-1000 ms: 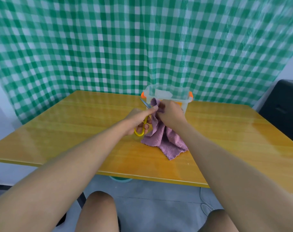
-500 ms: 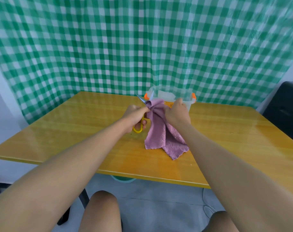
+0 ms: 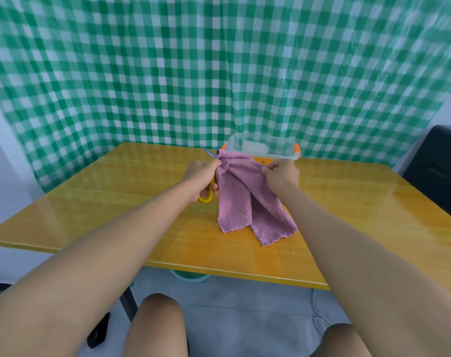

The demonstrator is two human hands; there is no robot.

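A mauve terry cloth (image 3: 247, 199) hangs between my hands above the yellow table (image 3: 360, 215), its lower ends lying on the tabletop. My left hand (image 3: 201, 176) holds yellow-handled scissors (image 3: 207, 195) and also pinches the cloth's upper left edge; the blade tip pokes out beyond the cloth. My right hand (image 3: 281, 176) pinches the cloth's upper right edge. The cloth is parted into two hanging strips below my hands.
A clear plastic box (image 3: 263, 148) with orange clips stands just behind the cloth at the table's far edge. A green checked curtain (image 3: 219, 68) hangs behind. A dark chair (image 3: 438, 171) sits at the right. A green bin (image 3: 191, 275) stands under the table.
My hands have moved apart, spreading the cloth's top edge wide. The cloth, bunched a second ago, now hangs stretched between them in two strips.
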